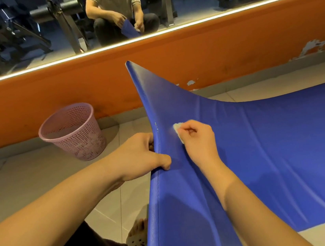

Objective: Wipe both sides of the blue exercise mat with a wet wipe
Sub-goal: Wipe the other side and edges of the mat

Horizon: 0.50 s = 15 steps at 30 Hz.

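Observation:
The blue exercise mat (274, 149) lies on the tiled floor and stretches off to the right. Its left end is lifted, with one corner pointing up toward the orange wall. My left hand (141, 154) grips that raised left edge, thumb on the top face. My right hand (198, 138) holds a small white wet wipe (177, 128) bunched in its fingers and presses it against the lifted mat surface just right of the edge.
A pink mesh wastebasket (74, 132) stands on the floor to the left, near the orange wall base (50, 92). Above that runs a mirror (22, 38) reflecting gym machines and a crouching person. A sandalled foot (138, 243) rests beside the mat's near corner.

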Each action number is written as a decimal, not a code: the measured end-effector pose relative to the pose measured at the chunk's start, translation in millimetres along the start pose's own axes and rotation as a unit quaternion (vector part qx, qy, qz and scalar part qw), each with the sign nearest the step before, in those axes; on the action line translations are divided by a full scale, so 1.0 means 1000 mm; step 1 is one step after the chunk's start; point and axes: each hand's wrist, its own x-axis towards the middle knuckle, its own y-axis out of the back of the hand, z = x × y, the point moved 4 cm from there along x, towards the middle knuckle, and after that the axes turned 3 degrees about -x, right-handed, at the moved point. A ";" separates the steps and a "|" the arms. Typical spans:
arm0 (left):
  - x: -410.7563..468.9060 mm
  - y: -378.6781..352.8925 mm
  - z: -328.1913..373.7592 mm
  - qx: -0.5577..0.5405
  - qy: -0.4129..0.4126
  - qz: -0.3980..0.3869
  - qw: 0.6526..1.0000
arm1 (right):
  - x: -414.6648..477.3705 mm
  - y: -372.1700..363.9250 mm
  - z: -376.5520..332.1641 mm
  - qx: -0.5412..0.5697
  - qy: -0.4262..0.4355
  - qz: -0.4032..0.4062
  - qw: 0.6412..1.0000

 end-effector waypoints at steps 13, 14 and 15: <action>0.001 0.002 -0.011 0.003 0.035 0.049 0.998 | 0.005 -0.009 0.007 -0.040 -0.037 -0.016 0.998; 0.002 0.002 -0.011 -0.006 0.041 0.057 0.997 | 0.003 -0.013 -0.011 0.009 0.001 -0.036 0.999; 0.001 0.000 -0.010 -0.019 0.041 0.060 0.997 | 0.005 -0.014 -0.016 0.040 0.015 -0.047 0.998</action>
